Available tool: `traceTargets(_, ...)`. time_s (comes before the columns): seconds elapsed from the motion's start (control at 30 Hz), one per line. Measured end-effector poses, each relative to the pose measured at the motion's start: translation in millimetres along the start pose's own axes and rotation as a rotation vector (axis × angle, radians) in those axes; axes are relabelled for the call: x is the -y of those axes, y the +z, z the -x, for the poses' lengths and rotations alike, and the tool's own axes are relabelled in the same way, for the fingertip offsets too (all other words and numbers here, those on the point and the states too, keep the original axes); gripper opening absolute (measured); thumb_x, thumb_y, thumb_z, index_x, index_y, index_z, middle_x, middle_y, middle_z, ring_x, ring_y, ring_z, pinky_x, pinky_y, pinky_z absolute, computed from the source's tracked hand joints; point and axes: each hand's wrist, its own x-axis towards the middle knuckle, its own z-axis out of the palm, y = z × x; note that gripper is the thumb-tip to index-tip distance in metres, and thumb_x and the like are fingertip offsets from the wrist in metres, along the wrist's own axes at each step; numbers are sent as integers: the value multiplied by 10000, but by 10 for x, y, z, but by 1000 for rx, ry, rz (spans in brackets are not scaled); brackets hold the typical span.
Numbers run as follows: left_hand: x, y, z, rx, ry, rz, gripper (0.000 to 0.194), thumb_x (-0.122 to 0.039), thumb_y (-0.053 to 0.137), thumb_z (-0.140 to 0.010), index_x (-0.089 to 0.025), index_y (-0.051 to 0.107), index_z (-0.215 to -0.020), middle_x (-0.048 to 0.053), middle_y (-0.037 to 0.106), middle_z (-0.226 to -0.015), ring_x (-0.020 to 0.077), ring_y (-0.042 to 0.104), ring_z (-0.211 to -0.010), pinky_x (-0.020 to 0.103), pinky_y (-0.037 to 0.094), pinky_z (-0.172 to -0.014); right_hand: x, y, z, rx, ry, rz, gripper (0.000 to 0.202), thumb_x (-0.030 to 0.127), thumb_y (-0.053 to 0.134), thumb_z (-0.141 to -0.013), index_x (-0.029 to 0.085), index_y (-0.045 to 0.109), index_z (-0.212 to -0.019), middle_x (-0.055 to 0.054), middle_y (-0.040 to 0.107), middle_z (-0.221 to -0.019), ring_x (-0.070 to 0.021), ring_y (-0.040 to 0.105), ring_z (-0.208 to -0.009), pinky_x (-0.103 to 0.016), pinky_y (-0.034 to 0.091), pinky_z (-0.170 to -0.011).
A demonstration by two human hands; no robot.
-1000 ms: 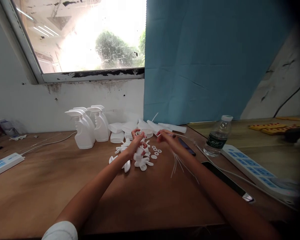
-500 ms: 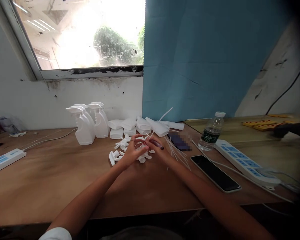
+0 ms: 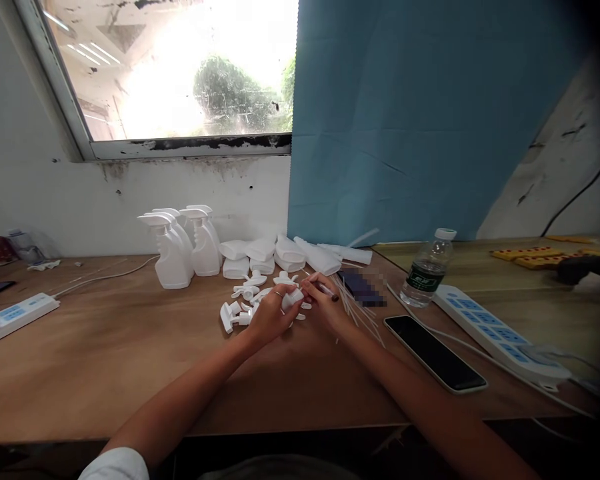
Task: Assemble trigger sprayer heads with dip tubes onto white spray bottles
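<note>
My left hand [image 3: 274, 315], with a ring on one finger, is closed around a white spray trigger head [image 3: 293, 299]. Just to its right, my right hand [image 3: 325, 303] grips a slim tool with a dark brown handle [image 3: 335, 297]; a thin tip points up and left, and its exact kind is unclear. A blurred white plastic tube [image 3: 364, 237] slants up behind the right hand; its lower end is hidden. More white trigger heads [image 3: 243, 313] lie loosely around the left hand. Several thin white tubes [image 3: 353, 307] are on the table beyond my right wrist.
White spray bottles [image 3: 174, 260] with triggers stand at the back left. Several white bottles without triggers [image 3: 285, 252] lie stacked near the wall. On the right are a water bottle [image 3: 423, 277], a phone [image 3: 435, 353] and a power strip [image 3: 495, 333]; another power strip [image 3: 17, 313] is left.
My hands have moved slightly apart, baring the trigger head in the left. The tube has swung down to the right. The whole view has shifted a little.
</note>
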Motion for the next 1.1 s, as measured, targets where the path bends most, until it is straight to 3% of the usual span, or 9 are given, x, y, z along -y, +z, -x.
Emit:
traceTargets(0.17,-203,-24,-131,3,-151,49,254,-373,613,-852,-202,575,-1036,33,691,-893,186,658,-799,295,497,-748,131,-129,-228,-117,-53,-53,304,398,741,-713,214,513,-633,35,479,-573,-101,412,-509,-243,330,-465)
traceTargets(0.33,-328,-144,27,80,-239,121,274,-368,656,-803,-187,587,-996,40,702,-928,184,641,-799,291,486,-738,544,-777,-590,-561,-246,-47,434,436,775,-599,218,400,-605,78,423,-508,-64,346,-436,-194,276,-406)
traceTargets(0.37,-314,-136,70,136,-268,190,296,-380,665,-799,-189,592,-1012,40,701,-937,180,637,-799,285,486,-734,616,-893,-594,-534,-261,78,383,428,764,-634,216,446,-627,69,455,-517,-67,373,-444,-199,298,-416)
traceTargets(0.53,-112,137,173,281,-454,674,412,-387,765,-721,-185,601,-1041,42,646,-985,165,608,-852,268,481,-756,610,-1157,-284,-62,187,627,344,429,686,-693,201,468,-556,55,425,-398,-81,358,-367,-229,256,-399)
traceTargets(0.67,-8,306,209,296,-591,904,514,-307,851,-615,-184,598,-1044,16,596,-944,146,605,-810,287,480,-778,351,-1336,-16,66,413,1027,297,366,646,-701,209,460,-530,52,404,-386,-108,385,-367,-245,265,-426)
traceTargets(0.77,-2,253,215,270,-675,1094,573,-270,860,-592,-192,570,-1080,14,593,-921,158,621,-776,314,492,-754,293,-1445,75,67,393,1222,339,408,675,-700,200,494,-502,6,474,-458,-142,454,-450,-262,289,-470)
traceTargets(0.83,12,162,190,231,-692,1224,544,-282,822,-638,-189,546,-1098,24,605,-891,166,627,-733,321,496,-715,355,-1403,79,13,255,1181,371,509,643,-745,190,561,-574,-12,518,-522,-158,486,-510,-265,309,-494)
traceTargets(0.93,80,15,121,124,-675,1357,479,-297,761,-682,-183,536,-1089,32,612,-861,166,616,-676,311,491,-645,510,-1104,9,-4,159,835,480,638,467,-854,190,636,-820,15,485,-526,-141,447,-476,-256,309,-468)
traceTargets(1.1,202,-159,14,-129,-674,1272,346,-415,721,-728,-161,536,-874,-26,524,-643,106,501,-503,246,406,-499,540,-318,-120,249,121,221,420,579,486,-895,187,636,-905,-8,557,-663,-122,493,-522,-240,330,-457)
